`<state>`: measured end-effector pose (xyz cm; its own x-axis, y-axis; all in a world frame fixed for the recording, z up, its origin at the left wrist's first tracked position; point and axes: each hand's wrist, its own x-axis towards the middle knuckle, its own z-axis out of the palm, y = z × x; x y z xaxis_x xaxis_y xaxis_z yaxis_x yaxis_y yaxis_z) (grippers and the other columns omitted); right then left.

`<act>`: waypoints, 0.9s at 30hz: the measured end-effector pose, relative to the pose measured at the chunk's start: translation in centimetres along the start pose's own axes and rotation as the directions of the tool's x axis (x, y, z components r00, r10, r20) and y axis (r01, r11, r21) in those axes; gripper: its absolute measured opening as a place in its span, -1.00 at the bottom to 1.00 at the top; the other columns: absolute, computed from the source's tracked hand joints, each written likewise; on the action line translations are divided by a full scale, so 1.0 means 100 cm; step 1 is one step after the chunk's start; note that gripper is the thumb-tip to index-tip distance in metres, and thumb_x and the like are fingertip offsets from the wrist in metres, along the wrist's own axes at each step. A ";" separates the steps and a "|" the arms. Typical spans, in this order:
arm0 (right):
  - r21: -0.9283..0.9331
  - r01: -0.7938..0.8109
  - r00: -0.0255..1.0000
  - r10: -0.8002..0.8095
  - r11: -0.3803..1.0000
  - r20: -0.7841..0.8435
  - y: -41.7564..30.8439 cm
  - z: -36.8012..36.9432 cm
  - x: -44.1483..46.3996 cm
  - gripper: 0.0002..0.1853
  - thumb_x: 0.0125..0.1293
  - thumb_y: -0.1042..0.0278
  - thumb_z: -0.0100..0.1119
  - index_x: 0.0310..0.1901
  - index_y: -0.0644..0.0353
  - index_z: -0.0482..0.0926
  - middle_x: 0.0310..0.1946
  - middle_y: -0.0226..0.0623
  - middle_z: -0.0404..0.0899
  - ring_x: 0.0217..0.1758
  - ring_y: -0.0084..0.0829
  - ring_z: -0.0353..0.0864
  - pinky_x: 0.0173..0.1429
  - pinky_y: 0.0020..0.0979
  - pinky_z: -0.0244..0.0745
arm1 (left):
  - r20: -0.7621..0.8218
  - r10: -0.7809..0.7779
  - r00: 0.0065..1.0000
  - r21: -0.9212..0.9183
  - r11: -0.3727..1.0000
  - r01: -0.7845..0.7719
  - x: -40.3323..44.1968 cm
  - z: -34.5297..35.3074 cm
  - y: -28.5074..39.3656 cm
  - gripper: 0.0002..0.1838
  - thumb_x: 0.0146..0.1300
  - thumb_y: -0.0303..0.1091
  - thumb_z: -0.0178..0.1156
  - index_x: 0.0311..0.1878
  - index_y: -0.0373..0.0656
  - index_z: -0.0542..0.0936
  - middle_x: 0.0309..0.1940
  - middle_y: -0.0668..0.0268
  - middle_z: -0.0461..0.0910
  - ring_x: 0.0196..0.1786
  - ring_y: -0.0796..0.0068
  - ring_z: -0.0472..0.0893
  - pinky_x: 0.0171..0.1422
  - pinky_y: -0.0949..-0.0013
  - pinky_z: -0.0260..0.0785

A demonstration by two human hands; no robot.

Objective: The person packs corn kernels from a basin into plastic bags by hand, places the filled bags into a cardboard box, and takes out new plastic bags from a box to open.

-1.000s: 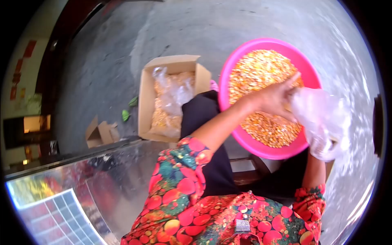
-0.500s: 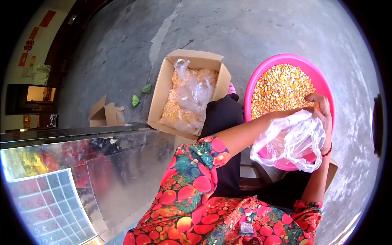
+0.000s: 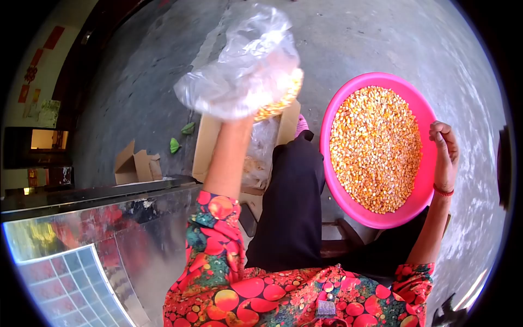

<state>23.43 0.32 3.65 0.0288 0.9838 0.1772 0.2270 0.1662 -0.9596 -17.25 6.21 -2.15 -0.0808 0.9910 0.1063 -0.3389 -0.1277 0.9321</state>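
My left hand (image 3: 259, 82) is shut on a clear plastic bag (image 3: 237, 82), held up over the cardboard box (image 3: 206, 144). The bag hangs around the fingers and partly hides them, blurred by motion. Yellow corn kernels (image 3: 283, 101) show at the bag's lower right side. At the right rim of a pink basin (image 3: 376, 220) is my right hand (image 3: 445, 147), its fingers curled in and nothing visible in them. Whether it touches the rim is unclear. The basin is filled with loose corn kernels (image 3: 376, 147). More clear plastic (image 3: 264, 136) lies inside the box.
My dark-trousered leg (image 3: 291, 201) stands between box and basin. A reflective metal panel (image 3: 152, 234) is at the left, with a small torn carton (image 3: 136, 163) behind it. Green leaves (image 3: 174, 145) lie on the concrete floor (image 3: 147, 82). A dark phone-like object (image 3: 248, 219) is beside my leg.
My left hand has swung left with the bag, from above the basin to over the box. My right hand has let go of the bag and moved slightly right.
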 end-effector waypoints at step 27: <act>-0.262 -0.154 0.961 0.205 0.953 0.184 0.022 0.002 0.000 -0.93 0.28 0.53 -0.01 -0.26 0.32 0.47 -0.34 -0.44 0.45 -0.23 -0.64 0.39 -0.08 -0.60 0.29 | -0.298 0.037 0.954 0.576 0.804 0.149 0.050 -0.203 -0.124 -0.71 0.08 -0.38 0.18 -0.10 -0.24 0.51 -0.26 0.31 0.55 -0.25 0.51 0.52 -0.15 0.44 0.41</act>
<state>23.72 0.71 1.50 -0.1045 0.9923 -0.0669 0.4671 -0.0105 -0.8842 -32.53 11.95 -20.17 -0.3687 0.9290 0.0325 0.2556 0.0677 0.9644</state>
